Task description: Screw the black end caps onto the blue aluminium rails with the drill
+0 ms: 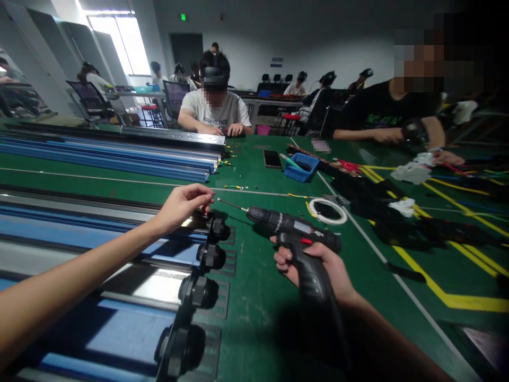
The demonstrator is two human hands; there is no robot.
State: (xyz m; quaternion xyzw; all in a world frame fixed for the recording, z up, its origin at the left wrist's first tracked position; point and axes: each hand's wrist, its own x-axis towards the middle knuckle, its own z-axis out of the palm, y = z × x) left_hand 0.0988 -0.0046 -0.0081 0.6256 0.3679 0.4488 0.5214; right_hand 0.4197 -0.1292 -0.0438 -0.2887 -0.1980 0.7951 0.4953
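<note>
My right hand [306, 265] is wrapped round the grip of a black power drill [306, 239], whose long thin bit points left. Just left of the bit's tip, my left hand [191, 204] has its fingers pinched together; what they hold, if anything, is too small to make out. Below that hand lie long blue and silver metal profiles [131, 313], with black end pieces carrying round black cable glands [204, 292] at their right ends.
Across the green table [254, 318] are more profiles [159, 159], a blue basket [301, 167], a phone [272, 158], a white cable coil [327, 210] and dark bundles with yellow strips at right. One person sits opposite; another at right handles a white part [413, 168].
</note>
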